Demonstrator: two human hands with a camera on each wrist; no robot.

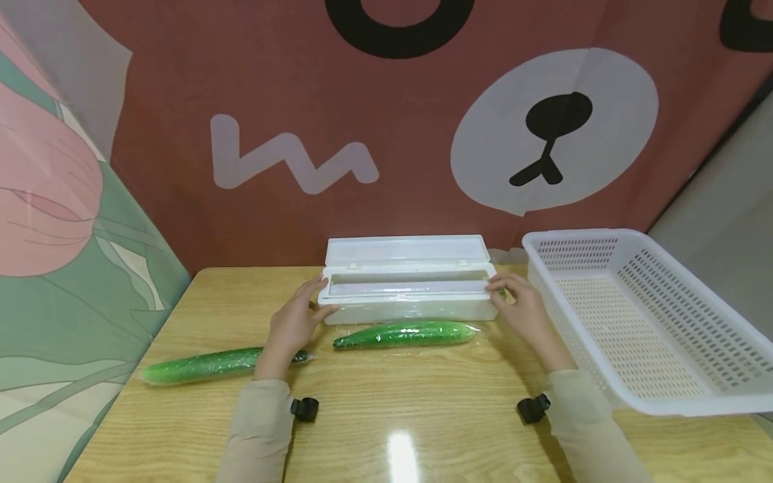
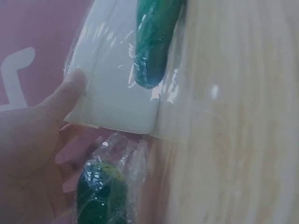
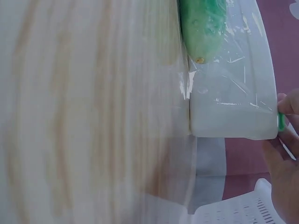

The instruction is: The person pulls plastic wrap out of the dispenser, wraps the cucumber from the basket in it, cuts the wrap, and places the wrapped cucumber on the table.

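Observation:
A white cling film dispenser (image 1: 410,308) stands on the table with its lid (image 1: 407,249) raised and a film roll (image 1: 410,288) inside. Clear film comes over its front onto the table. On that film, just before the dispenser, lies a cucumber (image 1: 404,334). My left hand (image 1: 296,322) grips the dispenser's left end, thumb on the front edge. At the right end, my right hand (image 1: 522,305) pinches a small green slider (image 3: 281,121) between thumb and finger; the fingers partly hide it. Another cucumber (image 1: 202,366), wrapped in film, lies left, partly behind my left wrist.
A white perforated basket (image 1: 622,402) stands on the right of the table, close by my right forearm. Behind the table (image 1: 410,396) hangs a red-brown printed cloth (image 1: 290,221). Each wrist wears a small black camera.

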